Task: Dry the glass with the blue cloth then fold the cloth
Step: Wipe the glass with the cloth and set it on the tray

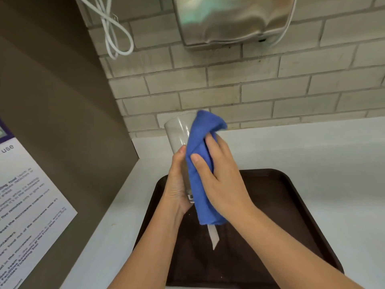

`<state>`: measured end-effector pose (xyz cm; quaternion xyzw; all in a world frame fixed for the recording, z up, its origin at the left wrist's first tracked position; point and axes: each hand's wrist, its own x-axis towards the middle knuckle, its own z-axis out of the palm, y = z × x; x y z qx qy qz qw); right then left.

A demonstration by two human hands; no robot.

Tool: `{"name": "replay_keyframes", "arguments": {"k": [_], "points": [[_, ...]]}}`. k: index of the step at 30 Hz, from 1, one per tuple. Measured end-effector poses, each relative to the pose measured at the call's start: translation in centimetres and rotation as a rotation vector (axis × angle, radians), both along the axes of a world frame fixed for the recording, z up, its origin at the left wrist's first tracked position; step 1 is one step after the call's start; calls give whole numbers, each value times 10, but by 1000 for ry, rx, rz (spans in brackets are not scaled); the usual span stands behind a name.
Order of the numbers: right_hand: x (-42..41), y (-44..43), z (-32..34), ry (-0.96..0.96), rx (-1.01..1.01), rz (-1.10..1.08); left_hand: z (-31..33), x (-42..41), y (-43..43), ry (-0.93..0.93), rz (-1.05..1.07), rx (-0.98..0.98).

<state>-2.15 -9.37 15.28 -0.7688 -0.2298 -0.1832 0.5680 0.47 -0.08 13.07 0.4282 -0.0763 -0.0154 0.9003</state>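
Note:
A tall clear glass (177, 132) is held in the air above the tray, its mouth pointing away from me. My left hand (177, 184) grips its lower part around the base. The blue cloth (200, 163) is draped along the right side of the glass, from the rim down past the base. My right hand (218, 176) presses the cloth against the glass, thumb and fingers wrapped over the fabric. A white tag (213, 236) hangs from the cloth's lower end.
A dark brown tray (291, 205) lies on the white counter (312, 147) under my hands. A brown cabinet side with a printed notice (27, 205) stands at the left. The tiled wall behind carries a metal dispenser (233, 19) and a looped white cable (112, 36).

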Motion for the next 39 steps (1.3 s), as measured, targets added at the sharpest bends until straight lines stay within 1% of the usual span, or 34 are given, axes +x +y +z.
{"name": "replay_keyframes", "arguments": {"k": [2,3,5,8,9,13,16,19,21,23,25,27,30,32,33,35,37,39], "points": [[14,1,15,-51,-53,17,1,0,-5,-1,22,-56],[22,1,21,-30,-58,41,3,1,-6,6,39,-61],[38,-1,29,88,9,93,6,5,-3,7,68,-25],[48,-3,27,355,218,194,10,9,2,-59,78,14],[49,-4,24,407,264,218,10,9,2,-73,84,33],[49,-11,11,505,316,226,6,9,2,-39,128,54],[46,-16,-11,721,349,232,11,13,5,-25,207,81],[45,-17,-26,876,503,318,21,15,6,15,253,151],[48,-17,-29,888,548,348,23,15,3,15,302,228],[50,-14,-30,885,517,307,21,13,1,-44,356,291],[51,-13,-34,939,508,262,18,13,0,-100,409,368],[50,-14,-37,956,435,215,11,15,1,-141,434,427],[48,-23,-40,877,258,131,6,16,0,-213,492,473],[44,-33,-42,787,194,133,5,18,2,-227,532,489],[41,-40,-43,773,182,141,5,20,5,-225,551,490],[35,-53,-45,802,228,151,4,19,10,-210,574,475],[34,-65,-44,824,378,119,1,17,14,-200,570,486],[34,-72,-41,740,466,26,-2,14,14,-172,517,476]]}}
